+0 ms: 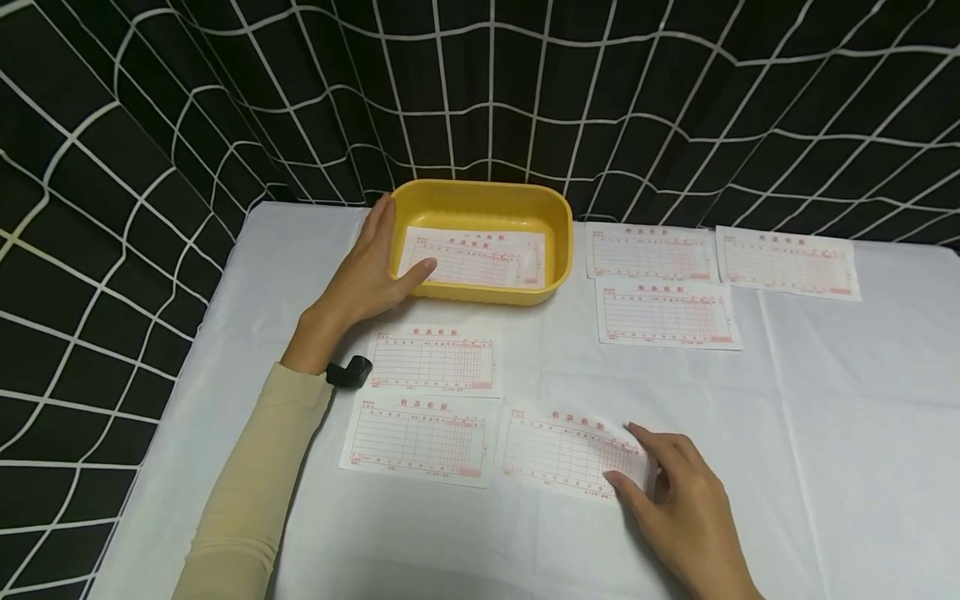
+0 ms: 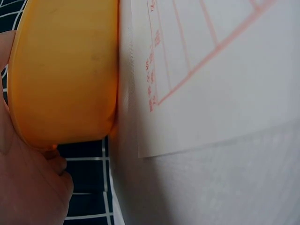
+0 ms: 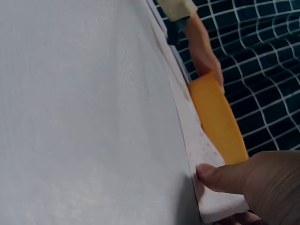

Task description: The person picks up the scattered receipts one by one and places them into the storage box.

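Observation:
A yellow plastic basin [image 1: 480, 293] stands at the back of the table with receipt slips [image 1: 468, 260] lying inside. My left hand [image 1: 367, 271] holds its left end, thumb over the front rim and fingers along the outer side. In the left wrist view the palm lies against the basin [image 2: 70, 70]. My right hand [image 1: 686, 500] grips the right end of a receipt slip [image 1: 562, 454] printed in red, at the front. That slip bends slightly near the fingers. In the right wrist view the thumb [image 3: 220, 178] presses on the slip's edge, and the fingers beneath are partly hidden.
Two more receipt slips, one [image 1: 435, 362] above another [image 1: 420, 442], lie left of the held slip. Several slips [image 1: 667, 312] lie right of the basin. A white cloth [image 1: 862, 433] covers the table. Dark checked fabric [image 1: 487, 92] hangs behind and at the left.

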Action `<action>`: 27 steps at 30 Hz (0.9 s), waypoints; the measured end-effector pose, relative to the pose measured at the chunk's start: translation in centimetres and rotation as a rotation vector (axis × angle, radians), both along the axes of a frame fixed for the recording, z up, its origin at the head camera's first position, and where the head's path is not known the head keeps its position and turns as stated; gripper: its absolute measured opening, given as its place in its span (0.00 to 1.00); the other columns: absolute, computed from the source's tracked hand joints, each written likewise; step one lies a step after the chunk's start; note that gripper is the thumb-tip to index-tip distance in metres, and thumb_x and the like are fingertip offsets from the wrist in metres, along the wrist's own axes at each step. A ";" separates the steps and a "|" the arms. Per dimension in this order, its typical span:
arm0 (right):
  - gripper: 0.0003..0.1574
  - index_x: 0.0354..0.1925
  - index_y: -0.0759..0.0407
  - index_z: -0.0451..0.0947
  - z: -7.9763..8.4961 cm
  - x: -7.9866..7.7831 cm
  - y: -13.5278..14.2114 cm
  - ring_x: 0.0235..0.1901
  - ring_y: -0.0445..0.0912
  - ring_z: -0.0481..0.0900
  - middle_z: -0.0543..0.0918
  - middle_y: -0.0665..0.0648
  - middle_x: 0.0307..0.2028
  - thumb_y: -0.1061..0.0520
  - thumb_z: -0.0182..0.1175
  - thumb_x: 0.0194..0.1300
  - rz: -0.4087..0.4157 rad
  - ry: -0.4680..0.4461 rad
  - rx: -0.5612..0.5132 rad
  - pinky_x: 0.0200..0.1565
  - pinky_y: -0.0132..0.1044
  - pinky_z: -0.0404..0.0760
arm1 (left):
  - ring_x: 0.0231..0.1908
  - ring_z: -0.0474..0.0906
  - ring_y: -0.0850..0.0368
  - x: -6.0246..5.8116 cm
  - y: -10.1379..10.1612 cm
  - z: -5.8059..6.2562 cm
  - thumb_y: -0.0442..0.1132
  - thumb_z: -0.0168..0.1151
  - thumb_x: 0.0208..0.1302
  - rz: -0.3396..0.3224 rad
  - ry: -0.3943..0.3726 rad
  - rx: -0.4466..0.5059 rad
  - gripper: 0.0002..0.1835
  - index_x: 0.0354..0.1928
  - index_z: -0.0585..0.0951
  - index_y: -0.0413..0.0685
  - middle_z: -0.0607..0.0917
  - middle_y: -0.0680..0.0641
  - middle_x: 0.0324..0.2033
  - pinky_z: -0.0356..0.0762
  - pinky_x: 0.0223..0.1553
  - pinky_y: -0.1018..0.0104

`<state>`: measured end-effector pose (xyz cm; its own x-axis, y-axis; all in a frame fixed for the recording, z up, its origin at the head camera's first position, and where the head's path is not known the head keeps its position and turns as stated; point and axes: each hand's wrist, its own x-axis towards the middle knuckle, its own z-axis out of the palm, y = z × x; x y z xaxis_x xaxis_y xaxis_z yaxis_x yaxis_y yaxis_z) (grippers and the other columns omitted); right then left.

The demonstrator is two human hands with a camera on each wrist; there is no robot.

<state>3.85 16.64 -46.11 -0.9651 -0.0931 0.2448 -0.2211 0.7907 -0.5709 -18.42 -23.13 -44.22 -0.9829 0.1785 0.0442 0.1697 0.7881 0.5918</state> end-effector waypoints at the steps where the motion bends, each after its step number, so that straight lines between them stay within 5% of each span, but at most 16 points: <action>1: 0.39 0.60 0.60 0.85 0.0 0.0 0.1 0.32 0.34 0.72 0.86 0.57 0.45 0.62 0.84 0.49 0.000 -0.003 -0.015 0.34 0.18 0.70 | 0.86 0.42 0.46 0.0 0.0 0.0 0.68 0.60 0.68 0.000 0.001 0.001 0.61 0.86 0.38 0.48 0.39 0.46 0.87 0.52 0.84 0.42; 8: 0.24 0.51 0.62 0.88 0.2 0.0 0.4 0.30 0.33 0.74 0.88 0.53 0.38 0.71 0.78 0.55 -0.001 0.028 -0.095 0.36 0.16 0.73 | 0.86 0.42 0.47 0.0 0.1 -0.2 0.68 0.59 0.68 -0.003 0.001 -0.001 0.61 0.87 0.38 0.49 0.39 0.46 0.87 0.52 0.84 0.42; 15: 0.20 0.48 0.63 0.88 0.5 -0.1 0.5 0.31 0.29 0.76 0.90 0.54 0.36 0.71 0.76 0.56 0.002 -0.002 -0.139 0.35 0.16 0.76 | 0.86 0.42 0.46 0.0 0.0 -0.1 0.68 0.59 0.68 0.003 -0.006 -0.005 0.61 0.86 0.38 0.48 0.39 0.46 0.87 0.51 0.84 0.42; 27: 0.08 0.44 0.57 0.87 2.2 -1.4 1.5 0.26 0.37 0.81 0.88 0.54 0.36 0.60 0.73 0.67 -0.039 -0.356 -0.275 0.25 0.29 0.78 | 0.86 0.42 0.47 -0.1 -0.2 -0.1 0.69 0.59 0.68 0.008 -0.007 -0.001 0.61 0.87 0.37 0.50 0.38 0.47 0.87 0.51 0.84 0.42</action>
